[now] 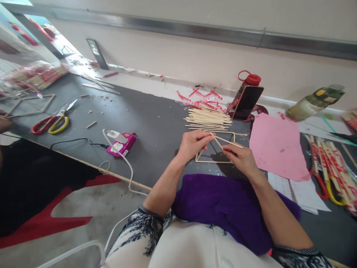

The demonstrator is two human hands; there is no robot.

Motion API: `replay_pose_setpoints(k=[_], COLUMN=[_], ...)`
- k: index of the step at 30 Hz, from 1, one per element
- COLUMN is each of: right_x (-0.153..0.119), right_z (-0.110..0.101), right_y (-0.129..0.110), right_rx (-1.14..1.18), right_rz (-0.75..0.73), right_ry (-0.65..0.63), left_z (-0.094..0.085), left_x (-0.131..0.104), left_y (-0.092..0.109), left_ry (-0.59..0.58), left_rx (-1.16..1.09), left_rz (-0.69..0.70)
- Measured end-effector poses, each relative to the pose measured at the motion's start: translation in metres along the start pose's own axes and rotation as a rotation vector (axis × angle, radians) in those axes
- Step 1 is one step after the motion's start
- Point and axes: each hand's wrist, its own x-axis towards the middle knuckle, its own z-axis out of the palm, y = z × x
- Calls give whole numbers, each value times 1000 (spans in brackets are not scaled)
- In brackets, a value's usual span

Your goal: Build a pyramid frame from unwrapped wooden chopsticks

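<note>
My left hand point(194, 144) pinches the upper end of thin wooden sticks point(218, 143) where two of them meet at an angle. Closed around the lower part of the same sticks is my right hand point(241, 159). Beneath both hands a rectangular frame of sticks point(216, 162) lies on the grey table point(156, 123); the hands hide part of it. A pile of loose wooden sticks point(208, 118) sits just beyond the frame. Purple cloth point(220, 201) covers the lap below my hands.
Right of the frame are pink paper point(279, 147), a phone point(247, 102) against a bottle, a green bottle point(316, 101) and wrapped sticks point(336, 163). Leftward lie a pink box point(122, 145) with a white cable and scissors point(58, 122). Another person's hand point(3, 122) is at the left edge.
</note>
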Motion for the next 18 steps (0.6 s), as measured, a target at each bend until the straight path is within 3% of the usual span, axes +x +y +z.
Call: replay_pose_setpoints(k=[18], right_x=[0], right_z=[1], right_y=[3], right_rx=[-23], right_rz=[-19], right_ry=[-6], left_z=[0], left_x=[-2], left_y=[0], left_ry=[62], left_rx=[-148], left_rz=[-33])
